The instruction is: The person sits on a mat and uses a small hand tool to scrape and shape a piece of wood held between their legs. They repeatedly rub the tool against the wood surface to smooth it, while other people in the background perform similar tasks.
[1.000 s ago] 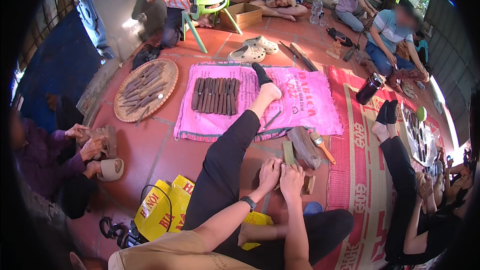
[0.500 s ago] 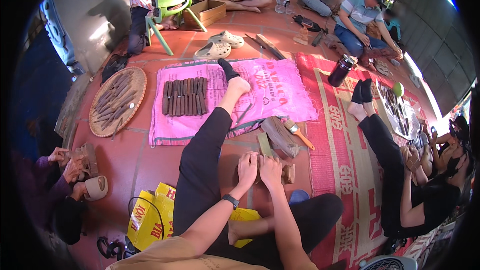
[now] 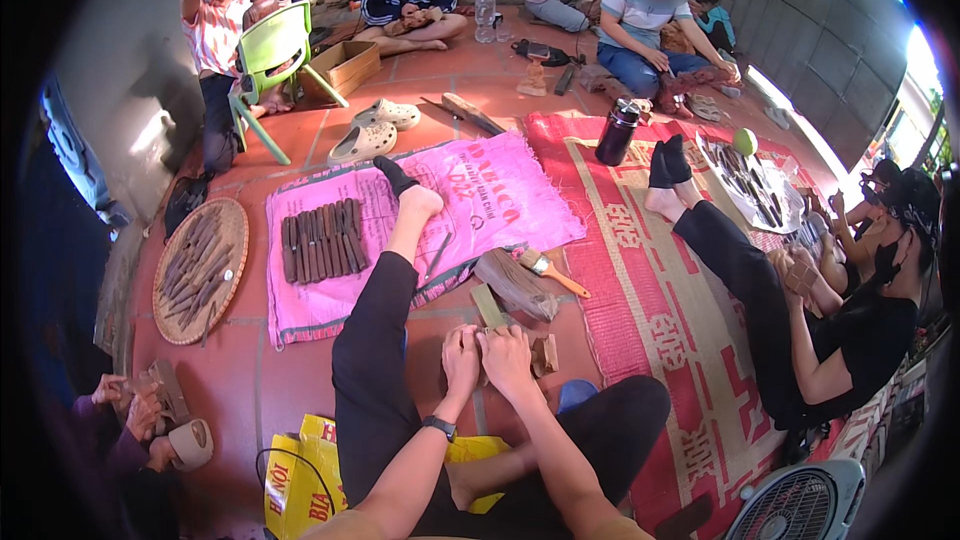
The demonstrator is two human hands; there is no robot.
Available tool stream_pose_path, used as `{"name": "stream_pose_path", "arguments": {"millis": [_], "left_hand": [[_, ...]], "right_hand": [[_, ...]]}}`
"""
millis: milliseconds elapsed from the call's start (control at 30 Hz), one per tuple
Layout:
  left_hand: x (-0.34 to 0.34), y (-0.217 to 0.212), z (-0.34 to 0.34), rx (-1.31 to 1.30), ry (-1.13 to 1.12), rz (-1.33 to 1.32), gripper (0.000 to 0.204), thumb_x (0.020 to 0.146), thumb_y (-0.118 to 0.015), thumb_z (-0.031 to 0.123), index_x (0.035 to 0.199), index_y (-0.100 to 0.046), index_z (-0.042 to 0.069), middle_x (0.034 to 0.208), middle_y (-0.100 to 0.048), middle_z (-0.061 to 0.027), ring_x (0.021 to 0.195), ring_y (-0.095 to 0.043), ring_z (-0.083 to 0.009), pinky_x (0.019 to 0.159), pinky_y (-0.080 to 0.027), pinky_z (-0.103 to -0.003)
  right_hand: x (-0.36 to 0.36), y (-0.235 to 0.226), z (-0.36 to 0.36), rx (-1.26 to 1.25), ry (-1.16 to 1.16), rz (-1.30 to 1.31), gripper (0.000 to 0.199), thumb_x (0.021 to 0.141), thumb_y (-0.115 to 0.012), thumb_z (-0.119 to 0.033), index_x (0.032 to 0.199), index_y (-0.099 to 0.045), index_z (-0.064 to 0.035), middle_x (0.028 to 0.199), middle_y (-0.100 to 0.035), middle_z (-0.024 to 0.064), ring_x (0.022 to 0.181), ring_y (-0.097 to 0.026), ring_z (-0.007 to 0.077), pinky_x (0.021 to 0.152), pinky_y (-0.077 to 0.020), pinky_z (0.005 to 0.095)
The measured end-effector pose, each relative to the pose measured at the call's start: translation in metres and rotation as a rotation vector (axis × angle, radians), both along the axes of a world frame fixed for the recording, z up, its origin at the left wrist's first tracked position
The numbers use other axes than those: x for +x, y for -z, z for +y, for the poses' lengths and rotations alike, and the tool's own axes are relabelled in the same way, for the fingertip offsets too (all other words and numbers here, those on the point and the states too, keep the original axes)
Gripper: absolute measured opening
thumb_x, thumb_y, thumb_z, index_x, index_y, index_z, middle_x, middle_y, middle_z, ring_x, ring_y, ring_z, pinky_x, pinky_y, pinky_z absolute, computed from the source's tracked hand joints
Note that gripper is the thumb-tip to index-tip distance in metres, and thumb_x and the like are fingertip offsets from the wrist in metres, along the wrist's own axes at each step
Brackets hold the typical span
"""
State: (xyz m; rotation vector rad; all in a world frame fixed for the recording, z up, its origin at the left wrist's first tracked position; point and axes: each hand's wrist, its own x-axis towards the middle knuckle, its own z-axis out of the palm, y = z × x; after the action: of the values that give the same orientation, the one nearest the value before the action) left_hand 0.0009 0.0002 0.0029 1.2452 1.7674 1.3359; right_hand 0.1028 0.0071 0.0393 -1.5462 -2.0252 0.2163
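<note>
Working over red tiles (image 3: 225, 375), grey wall (image 3: 140, 80) beyond: left hand (image 3: 461, 360), right hand (image 3: 506, 356), grips unclear.

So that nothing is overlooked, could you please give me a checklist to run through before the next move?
1. Left grip and right grip close together: ok.
2. Held piece identified: cannot tell; the fingers hide it.
3. Space beside right grip free: not ok; a wood block sits there.
4. Brush clear of both grips: ok, farther off.
5. Tool row on the sack: ok.
6. Outstretched foot off the tool row: ok.
</note>
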Motion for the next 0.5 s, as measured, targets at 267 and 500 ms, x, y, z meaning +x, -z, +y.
{"name": "stream_pose_path", "arguments": {"millis": [267,500], "left_hand": [[0.004,0.004,0.002,-0.004,0.024,-0.027,0.034,0.099,-0.046,0.023,0.104,-0.070,0.000,0.116,-0.066,-0.0185,0.112,-0.060,-0.0341,0.100,-0.043,-0.042],[0.001,0.006,0.003,0.027,0.022,-0.031,0.031,0.100,-0.048,0.021,0.104,-0.070,-0.001,0.111,-0.067,-0.0185,0.108,-0.061,-0.0341,0.097,-0.045,-0.043]], "right_hand": [[0.002,0.026,0.007,-0.046,0.080,-0.010,0.027,0.092,-0.059,-0.025,0.080,-0.072,-0.0047,0.088,-0.068,0.0124,0.087,-0.061,0.0313,0.077,-0.0451,0.0442],[0.000,-0.001,-0.005,0.033,0.048,-0.001,0.033,0.094,-0.057,-0.028,0.082,-0.073,-0.0030,0.087,-0.068,0.0131,0.087,-0.060,0.0322,0.079,-0.0446,0.0444]]}}
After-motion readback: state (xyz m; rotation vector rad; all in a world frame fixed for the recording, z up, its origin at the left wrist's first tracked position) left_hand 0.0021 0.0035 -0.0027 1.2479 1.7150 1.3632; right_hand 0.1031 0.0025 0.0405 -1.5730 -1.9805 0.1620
